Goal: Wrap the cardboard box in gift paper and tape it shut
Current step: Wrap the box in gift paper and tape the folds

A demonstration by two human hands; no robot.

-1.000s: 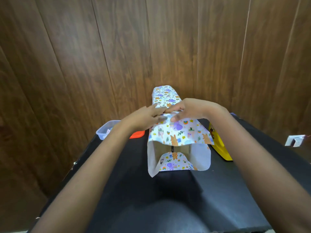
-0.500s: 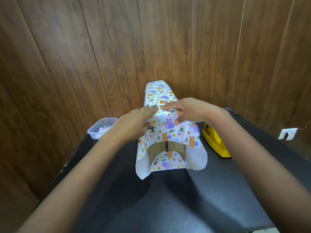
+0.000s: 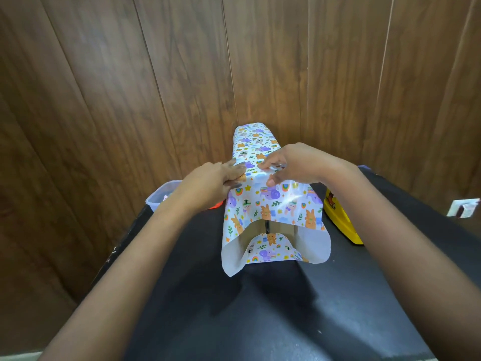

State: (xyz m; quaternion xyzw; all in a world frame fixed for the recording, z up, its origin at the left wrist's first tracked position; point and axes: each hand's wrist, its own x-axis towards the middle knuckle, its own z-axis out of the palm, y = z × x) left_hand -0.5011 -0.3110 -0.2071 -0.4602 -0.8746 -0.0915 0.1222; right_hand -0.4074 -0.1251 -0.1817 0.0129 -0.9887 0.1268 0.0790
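Observation:
The cardboard box point(image 3: 282, 227) lies lengthwise on the black table point(image 3: 260, 308), pointing away from me, with cartoon-print gift paper point(image 3: 273, 204) folded over its top and sides. Its near end is uncovered, and paper flaps stick out past it. My left hand point(image 3: 213, 182) presses on the paper at the top left edge, fingers fairly straight. My right hand point(image 3: 294, 165) arches over the top, index fingertip and thumb pinching the paper at a glossy patch along the middle.
A clear plastic tub point(image 3: 161, 196) stands at the table's far left corner, with something orange-red point(image 3: 218, 204) beside it. On the right of the box lies a yellow object point(image 3: 341, 222). A wood-panel wall rises close behind, carrying a white fitting point(image 3: 463, 211) at right.
My right hand's fingers have curled from flat on the paper to an arched pinch. The left hand has shifted slightly along the top left edge. The box has stayed put.

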